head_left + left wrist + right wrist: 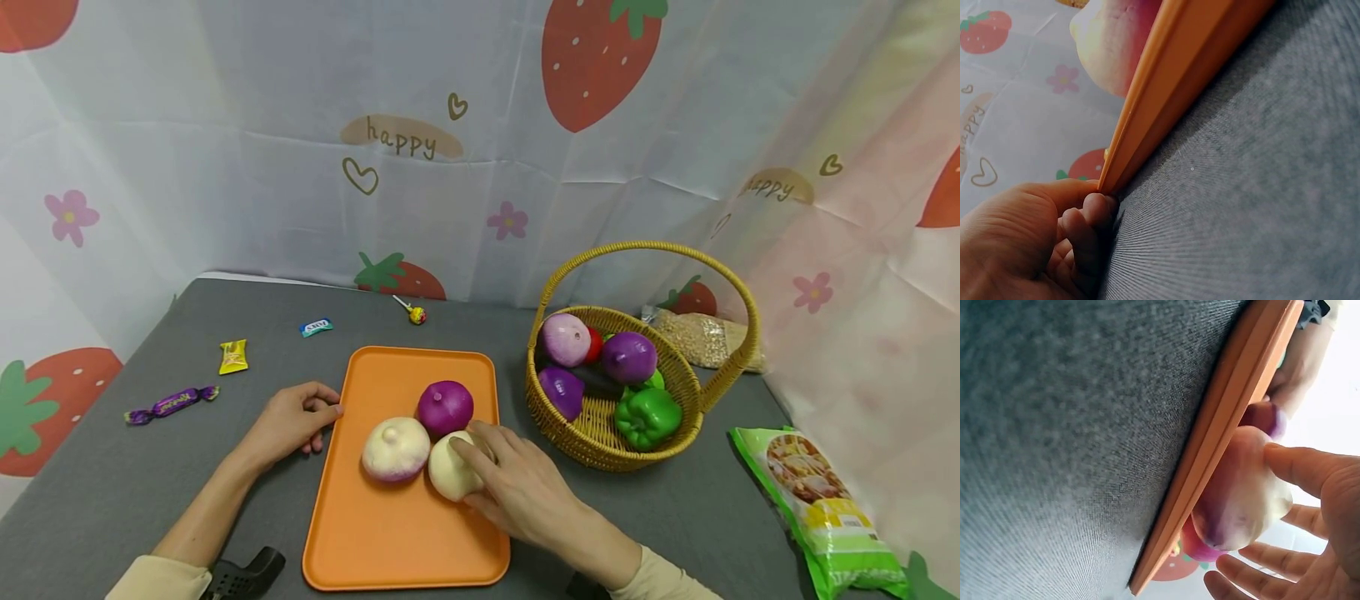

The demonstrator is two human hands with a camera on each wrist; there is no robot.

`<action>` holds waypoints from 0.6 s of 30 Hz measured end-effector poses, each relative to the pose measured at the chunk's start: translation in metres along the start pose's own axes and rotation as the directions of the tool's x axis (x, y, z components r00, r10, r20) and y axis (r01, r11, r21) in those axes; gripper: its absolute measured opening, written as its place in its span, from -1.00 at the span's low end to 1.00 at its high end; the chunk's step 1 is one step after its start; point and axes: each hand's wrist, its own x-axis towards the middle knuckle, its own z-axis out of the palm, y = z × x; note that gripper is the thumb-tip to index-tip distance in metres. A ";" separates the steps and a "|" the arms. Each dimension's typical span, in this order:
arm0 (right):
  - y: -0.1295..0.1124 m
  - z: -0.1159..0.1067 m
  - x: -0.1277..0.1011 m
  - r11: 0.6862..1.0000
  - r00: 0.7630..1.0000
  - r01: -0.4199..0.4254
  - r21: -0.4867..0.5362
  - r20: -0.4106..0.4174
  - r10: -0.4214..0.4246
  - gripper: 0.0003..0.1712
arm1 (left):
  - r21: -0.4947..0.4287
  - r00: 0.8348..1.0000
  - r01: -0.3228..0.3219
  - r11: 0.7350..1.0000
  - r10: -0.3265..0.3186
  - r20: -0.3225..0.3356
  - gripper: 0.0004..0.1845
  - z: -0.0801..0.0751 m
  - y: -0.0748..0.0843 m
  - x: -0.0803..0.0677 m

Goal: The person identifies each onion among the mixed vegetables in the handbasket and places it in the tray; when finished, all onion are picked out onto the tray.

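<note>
An orange tray (pixel 405 542) lies on the grey table with three toy vegetables on it. My left hand (pixel 296 425) pinches the tray's left rim, thumb above and curled fingers below, as the left wrist view shows. My right hand (pixel 525 492) spans the nearer-right white and purple turnip (pixel 1235 494), thumb against one side and fingers round the other; the ring and little fingers stand apart from it. A second turnip (pixel 395 450) sits to its left, and a round purple onion (pixel 446 407) touches close behind both.
Right of the tray stands a wicker basket (pixel 600 454) with a tall handle, holding onions, an eggplant and a green pepper (pixel 648 418). Bags (pixel 832 517) lie farther right. Wrapped candies (pixel 233 357) and a lollipop (pixel 416 314) lie left and behind.
</note>
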 end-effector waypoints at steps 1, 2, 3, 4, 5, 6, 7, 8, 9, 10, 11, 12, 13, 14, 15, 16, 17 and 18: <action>0.000 -0.001 0.000 1.000 1.000 -0.004 0.001 0.000 0.004 -0.22 | 0.000 1.000 0.000 1.000 0.000 0.000 -0.69 0.000 0.000 0.000; 0.000 -0.002 0.001 1.000 1.000 -0.008 0.005 -0.003 0.008 -0.23 | 0.000 1.000 0.000 1.000 0.000 0.000 -0.69 0.000 0.000 0.000; 0.001 -0.004 0.001 1.000 1.000 -0.015 0.008 -0.005 0.015 -0.24 | 0.000 1.000 0.000 1.000 0.000 -0.001 -0.69 0.000 0.000 0.000; 0.003 -0.006 0.001 1.000 1.000 -0.024 0.012 -0.011 0.024 -0.25 | 0.000 1.000 0.000 1.000 0.000 -0.001 -0.69 0.000 0.000 0.000; 0.005 -0.008 0.002 0.999 0.999 -0.039 0.018 -0.017 0.039 -0.27 | 0.000 1.000 0.001 1.000 -0.001 -0.001 -0.69 0.000 0.000 0.000; 0.008 -0.011 0.003 0.998 0.998 -0.057 0.027 -0.029 0.058 -0.30 | 0.000 1.000 0.001 1.000 -0.001 -0.001 -0.68 0.000 0.000 0.000; 0.011 -0.015 0.003 0.996 0.996 -0.080 0.039 -0.042 0.082 -0.32 | 0.001 1.000 0.002 1.000 -0.002 -0.002 -0.68 0.000 0.000 0.000; 0.015 -0.018 0.005 0.993 0.993 -0.105 0.053 -0.056 0.108 -0.35 | 0.001 1.000 0.003 1.000 -0.003 -0.002 -0.68 0.000 0.000 0.000; 0.020 -0.022 0.006 0.989 0.988 -0.134 0.065 -0.073 0.138 -0.36 | 0.002 1.000 0.003 1.000 -0.003 -0.002 -0.68 0.000 -0.001 0.000; 0.026 -0.026 0.006 0.983 0.981 -0.162 0.084 -0.095 0.170 -0.37 | 0.002 1.000 0.003 1.000 -0.003 -0.002 -0.68 0.000 -0.001 0.000; 0.031 -0.030 0.008 0.976 0.973 -0.193 0.106 -0.111 0.204 -0.38 | 0.002 1.000 0.004 1.000 -0.004 -0.003 -0.68 0.000 -0.001 0.000; 0.037 -0.034 0.008 0.966 0.962 -0.225 0.130 -0.126 0.241 -0.38 | 0.002 1.000 0.004 1.000 -0.004 -0.003 -0.68 0.000 -0.001 0.000; 0.043 -0.038 0.009 0.953 0.950 -0.259 0.155 -0.137 0.280 -0.38 | 0.002 1.000 0.004 1.000 -0.004 -0.003 -0.68 0.000 -0.001 0.000; 0.049 -0.041 0.009 0.938 0.936 -0.297 0.179 -0.142 0.323 -0.38 | 0.001 1.000 0.003 1.000 -0.003 -0.003 -0.68 0.000 -0.001 0.000; 0.055 -0.043 0.009 0.921 0.920 -0.335 0.199 -0.142 0.366 -0.38 | 0.000 1.000 0.002 1.000 -0.002 -0.003 -0.68 0.000 -0.001 0.000; 0.061 -0.044 0.008 0.901 0.903 -0.376 0.218 -0.133 0.409 -0.38 | 0.000 1.000 0.002 1.000 -0.002 -0.004 -0.68 0.000 -0.001 0.000; 0.066 -0.045 0.008 0.879 0.885 -0.418 0.231 -0.115 0.451 -0.37 | -0.001 1.000 0.000 1.000 0.000 -0.004 -0.68 0.000 -0.001 0.001; 0.071 -0.045 0.007 0.856 0.867 -0.459 0.238 -0.092 0.491 -0.36 | -0.001 1.000 -0.001 1.000 0.001 -0.004 -0.69 0.000 -0.001 0.001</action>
